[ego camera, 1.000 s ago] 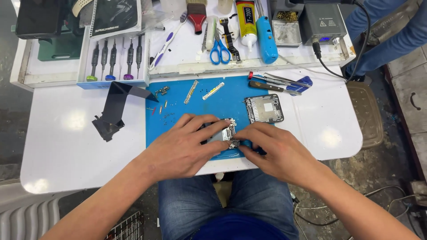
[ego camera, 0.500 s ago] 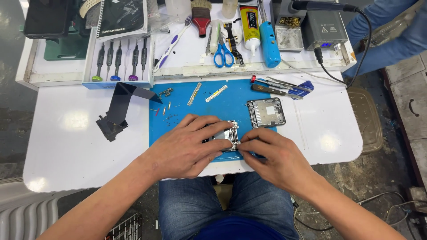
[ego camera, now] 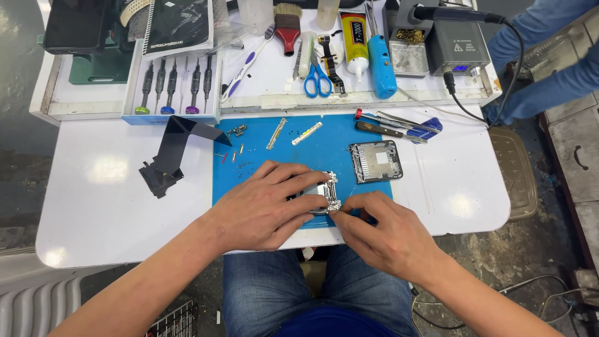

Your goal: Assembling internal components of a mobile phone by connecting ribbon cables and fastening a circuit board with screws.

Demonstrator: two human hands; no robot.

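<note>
White counter bearing a blue rubber work mat: our left hand and right hand both clamp a small silvery metal-framed device part.

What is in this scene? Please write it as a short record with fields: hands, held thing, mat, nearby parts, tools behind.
left hand: left hand lies over the small metal part, steadying it
right hand: right hand pinches the part's lower edge with its fingertips
surface: blue mat on a white table
nearby parts: grey frame on the mat, right of the hands; black bent holder to the left
tools behind: row of screwdrivers, blue scissors, toothbrush
</note>
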